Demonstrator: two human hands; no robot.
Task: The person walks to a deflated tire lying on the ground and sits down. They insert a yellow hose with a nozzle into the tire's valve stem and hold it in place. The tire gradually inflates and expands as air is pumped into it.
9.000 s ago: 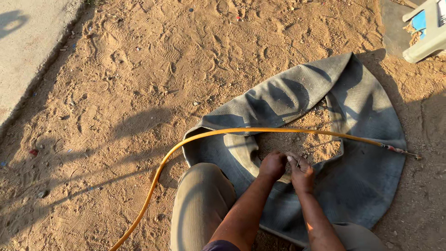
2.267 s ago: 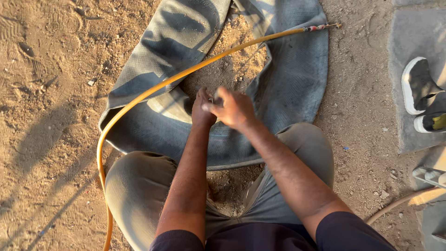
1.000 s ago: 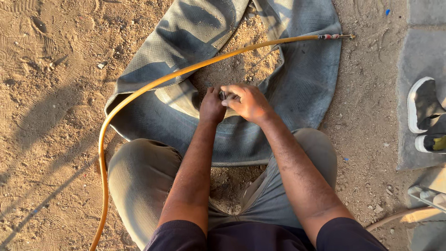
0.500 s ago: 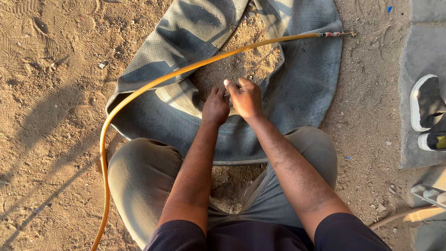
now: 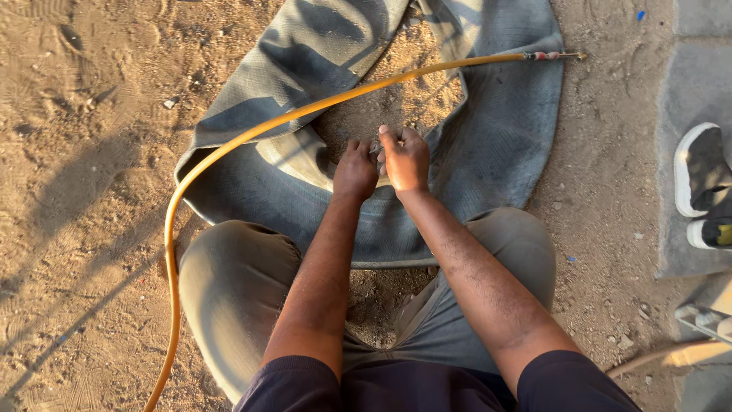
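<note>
**A:** Where are your hands right now?

**B:** Both are down on the inner edge of the grey inner tube (image 5: 488,152), which lies flat and slack on the sandy ground (image 5: 84,152) just in front of your knees. Your left hand (image 5: 355,169) and right hand (image 5: 406,158) sit side by side, touching or nearly so.

**A:** And the grip of each hand?

**B:** Your fingers are curled in, pinching at something small on the tube between the two hands. What it is I cannot tell; the fingers hide it. Whether each grip is fully clamped I cannot tell either.

**A:** What about the hose?

**B:** The yellow hose (image 5: 229,149) runs up from beside your left knee, arcs over the tube just beyond your knuckles, and ends in a metal fitting (image 5: 553,56) at the tube's far right edge. Neither hand touches it.

**A:** Anything else close by?

**B:** A dark shoe with a pale sole (image 5: 701,172) rests on the grey slab (image 5: 686,91) at your right, well apart from the tube.
</note>
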